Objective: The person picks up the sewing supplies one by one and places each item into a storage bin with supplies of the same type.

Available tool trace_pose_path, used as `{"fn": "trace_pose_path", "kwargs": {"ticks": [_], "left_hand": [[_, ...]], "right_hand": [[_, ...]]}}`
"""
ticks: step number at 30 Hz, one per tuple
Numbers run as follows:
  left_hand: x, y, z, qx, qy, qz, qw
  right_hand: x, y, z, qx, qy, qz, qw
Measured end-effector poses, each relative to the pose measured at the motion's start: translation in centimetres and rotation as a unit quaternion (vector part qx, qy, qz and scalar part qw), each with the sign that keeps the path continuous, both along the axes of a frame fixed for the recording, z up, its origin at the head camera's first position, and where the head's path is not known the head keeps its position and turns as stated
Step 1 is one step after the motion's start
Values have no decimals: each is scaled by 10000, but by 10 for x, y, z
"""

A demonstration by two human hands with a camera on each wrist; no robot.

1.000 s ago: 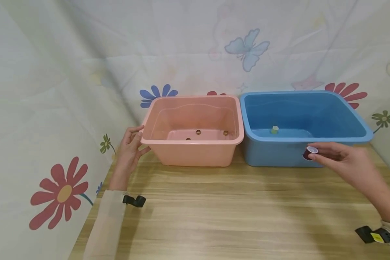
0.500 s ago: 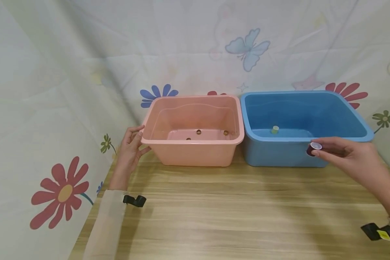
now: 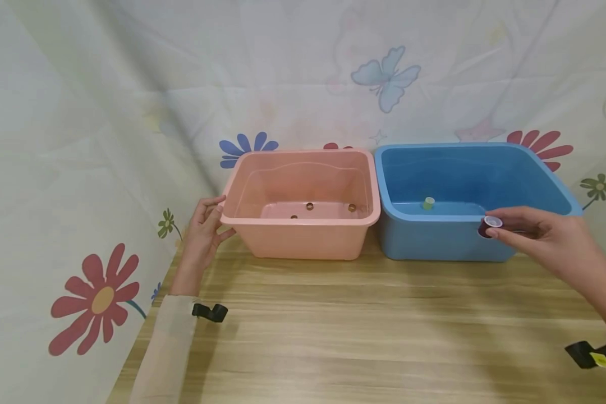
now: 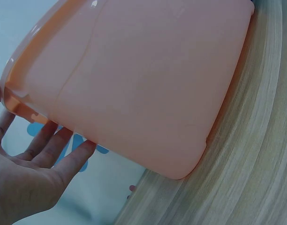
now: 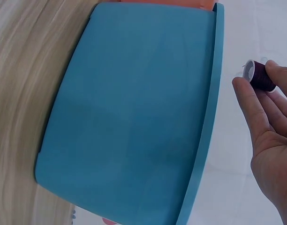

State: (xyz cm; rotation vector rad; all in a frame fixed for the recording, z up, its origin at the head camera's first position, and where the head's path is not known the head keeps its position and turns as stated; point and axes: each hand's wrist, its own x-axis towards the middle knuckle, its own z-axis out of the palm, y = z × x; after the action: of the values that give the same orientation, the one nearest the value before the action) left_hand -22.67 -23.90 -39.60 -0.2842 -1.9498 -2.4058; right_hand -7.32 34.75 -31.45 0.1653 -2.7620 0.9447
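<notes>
My right hand (image 3: 550, 235) pinches a spool of dark purple thread (image 5: 263, 76) between thumb and fingers, its white end tilted up. It is in front of the near rim of the blue tub (image 3: 434, 238). On that tub's floor stands a small pale green spool (image 3: 428, 203) with a white top. At the left, my left hand (image 3: 202, 233) touches the left end of the pink tub (image 3: 303, 241). In the left wrist view its spread, fairly straight fingers (image 4: 71, 161) lie against the outer wall below the rim. Three small brownish ring-like pieces (image 3: 310, 206) lie inside the pink tub.
Both tubs stand side by side at the back of a wood-grain table (image 3: 323, 325). A white sheet printed with flowers and a butterfly (image 3: 386, 78) hangs behind them and along the left side. Each wrist wears a black strap (image 3: 209, 312).
My right hand has moved slightly right and up with the purple thread spool, its white end still showing. The left hand stays against the pink tub.
</notes>
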Motion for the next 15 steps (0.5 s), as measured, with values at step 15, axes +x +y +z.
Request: {"fn": "trace_pose_path", "kwargs": {"ticks": [15], "left_hand": [[-1, 0, -1, 8, -1, 20, 10000]], "right_hand": [[-5, -1, 15, 166, 164, 18, 9997]]}}
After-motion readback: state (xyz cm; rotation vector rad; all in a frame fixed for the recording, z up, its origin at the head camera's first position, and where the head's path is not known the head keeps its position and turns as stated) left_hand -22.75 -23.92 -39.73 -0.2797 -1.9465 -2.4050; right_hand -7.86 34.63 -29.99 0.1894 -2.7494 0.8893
